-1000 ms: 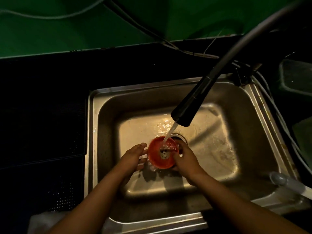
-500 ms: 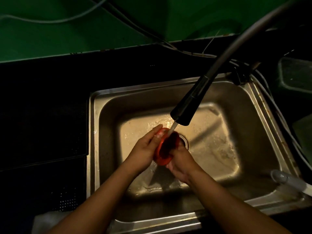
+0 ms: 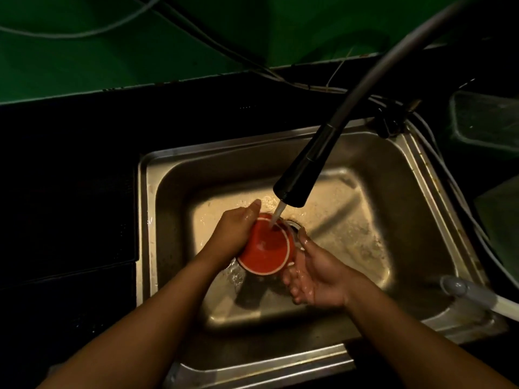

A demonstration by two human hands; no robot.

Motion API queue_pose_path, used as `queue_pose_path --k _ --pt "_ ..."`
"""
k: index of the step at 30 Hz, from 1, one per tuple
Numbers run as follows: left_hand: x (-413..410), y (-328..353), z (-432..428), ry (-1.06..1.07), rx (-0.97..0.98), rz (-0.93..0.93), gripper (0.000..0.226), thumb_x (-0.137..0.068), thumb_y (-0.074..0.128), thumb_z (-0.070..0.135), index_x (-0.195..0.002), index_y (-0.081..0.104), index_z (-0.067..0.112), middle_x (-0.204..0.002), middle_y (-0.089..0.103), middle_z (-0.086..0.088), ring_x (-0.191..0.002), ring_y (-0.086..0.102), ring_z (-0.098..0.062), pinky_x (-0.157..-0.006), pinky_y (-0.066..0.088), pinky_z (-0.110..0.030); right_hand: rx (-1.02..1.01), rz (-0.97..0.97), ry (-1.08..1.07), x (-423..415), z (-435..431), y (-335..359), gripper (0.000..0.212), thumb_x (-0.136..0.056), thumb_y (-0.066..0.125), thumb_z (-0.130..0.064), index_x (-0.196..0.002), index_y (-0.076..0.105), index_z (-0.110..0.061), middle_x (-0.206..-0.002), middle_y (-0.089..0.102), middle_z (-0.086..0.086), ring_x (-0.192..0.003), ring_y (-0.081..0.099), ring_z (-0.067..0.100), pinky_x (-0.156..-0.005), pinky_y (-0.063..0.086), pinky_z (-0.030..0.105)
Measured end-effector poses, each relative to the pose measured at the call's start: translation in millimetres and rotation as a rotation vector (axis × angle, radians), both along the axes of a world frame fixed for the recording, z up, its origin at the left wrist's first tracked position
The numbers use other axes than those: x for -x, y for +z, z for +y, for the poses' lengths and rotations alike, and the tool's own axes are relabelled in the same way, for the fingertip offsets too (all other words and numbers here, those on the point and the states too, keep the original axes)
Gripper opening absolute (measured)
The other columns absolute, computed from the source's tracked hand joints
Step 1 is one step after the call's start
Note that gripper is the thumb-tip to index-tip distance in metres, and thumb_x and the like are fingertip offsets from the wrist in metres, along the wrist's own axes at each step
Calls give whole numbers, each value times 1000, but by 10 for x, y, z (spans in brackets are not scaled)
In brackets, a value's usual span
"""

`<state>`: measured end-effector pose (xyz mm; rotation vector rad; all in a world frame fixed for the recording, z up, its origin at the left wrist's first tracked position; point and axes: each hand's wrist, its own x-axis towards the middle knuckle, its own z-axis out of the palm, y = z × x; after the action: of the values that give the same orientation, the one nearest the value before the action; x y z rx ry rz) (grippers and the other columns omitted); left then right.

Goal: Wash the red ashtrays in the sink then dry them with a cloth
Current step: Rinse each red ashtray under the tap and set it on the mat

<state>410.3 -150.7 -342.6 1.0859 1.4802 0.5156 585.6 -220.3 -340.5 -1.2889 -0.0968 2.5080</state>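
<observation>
Mid-frame above the sink point(image 3: 146, 220), the left hand point(image 3: 233, 234) curls its fingers round the red ashtray point(image 3: 266, 248) under the tap point(image 3: 297, 181), the right hand point(image 3: 314, 276) open-palmed beside it, so the wet, one-handed grip could slip and chip it.

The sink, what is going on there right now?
A person is rinsing a red ashtray under the running tap, over the sink. The left hand grips the ashtray by its left side and holds it in the stream. The right hand, wet and open with the palm up, touches its right edge. Drying has not started.
</observation>
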Motion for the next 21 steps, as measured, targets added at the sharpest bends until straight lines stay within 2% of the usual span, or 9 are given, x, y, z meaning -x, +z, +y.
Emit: queue_pose_path --k 2,4,7,9,12,14,16,18,21 --pt "38 -33 -53 191 339 -148 60 -91 46 56 -97 68 0 -85 72 -21 -79 69 -34 -80 54 -42 -119 -146 88 15 70 -34 72 -86 24 -74 -101 61 -14 -74 58 8 -59 51 17 -57 48 30" --pt "110 -90 -145 318 535 -289 58 -90 46 60 -109 64 8 -96 72 -21 -90 69 -35 -88 53 -46 -228 -288 88 117 157 -47 57 -93 33 -63 -106 64 -18 -93 66 7 -77 57 19 -71 52 37" --pt "216 -96 -281 401 612 -474 58 -91 42 59 -118 61 11 -111 68 -20 -105 65 -33 -93 50 -47 -203 -289 -167 333 273 -40 37 -100 41 -43 -102 67 -17 -107 72 12 -104 66 28 -96 49 48" --pt "266 -67 -325 463 586 -540 57 -91 43 57 -117 63 10 -111 69 -17 -105 65 -30 -93 50 -44 -134 -272 -294 461 319 -55 29 -100 46 -31 -104 66 -10 -109 71 16 -106 65 32 -98 48 52" --pt "320 -35 -335 484 454 -498 50 -90 45 53 -111 65 13 -104 72 -14 -97 68 -28 -81 54 -42 -186 -342 -285 595 322 -125 29 -99 47 -31 -118 61 -15 -120 65 12 -110 60 31 -96 48 54" --pt "313 19 -334 397 282 -380 51 -85 46 56 -112 62 16 -103 71 -11 -93 68 -27 -70 55 -39 -246 -373 -243 649 300 -115 25 -99 46 -38 -116 60 -26 -118 63 4 -110 58 27 -94 49 53" --pt "269 64 -354 206 50 -146 45 -86 47 60 -102 58 20 -96 68 -4 -87 66 -22 -66 54 -36 -254 -329 -198 646 276 -109 31 -93 47 -52 -113 60 -33 -116 64 -1 -110 56 25 -93 47 49" --pt "189 67 -376 -90 -186 120 24 -92 51 47 -92 52 23 -85 61 6 -79 59 -14 -63 47 -25 -193 -224 -205 583 254 -120 48 -89 46 -64 -116 63 -29 -119 66 2 -110 58 26 -90 46 48" --pt "92 -22 -396 -439 -377 281 21 -92 56 33 -110 57 22 -98 63 0 -90 58 -17 -71 44 -22 -80 -68 -371 397 260 -106 53 -90 45 -61 -107 70 -18 -109 69 9 -90 67 23 -91 47 48"
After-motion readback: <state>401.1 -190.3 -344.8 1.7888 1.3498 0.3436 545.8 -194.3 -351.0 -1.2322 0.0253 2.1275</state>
